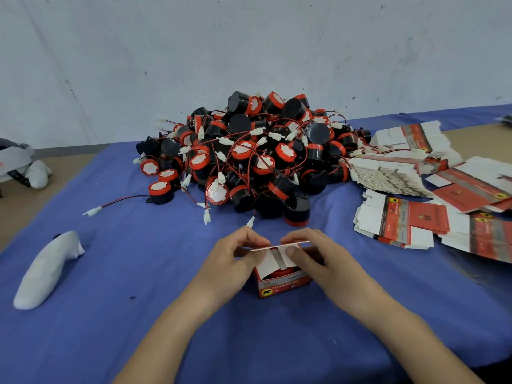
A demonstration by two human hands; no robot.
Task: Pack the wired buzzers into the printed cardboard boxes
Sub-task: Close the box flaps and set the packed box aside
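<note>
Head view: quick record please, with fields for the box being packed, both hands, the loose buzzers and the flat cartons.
box: upright on the blue cloth, top flaps partly folded in, not yet closed
contents: a red-topped buzzer shows through the gap between the flaps
left hand: pinches one white side flap
right hand: pinches the opposite side flap
buzzer pile: heaped behind the box, wires tangled
flat cartons: unfolded stacks to the right of the pile
other: white object lying on the cloth at far left
</note>
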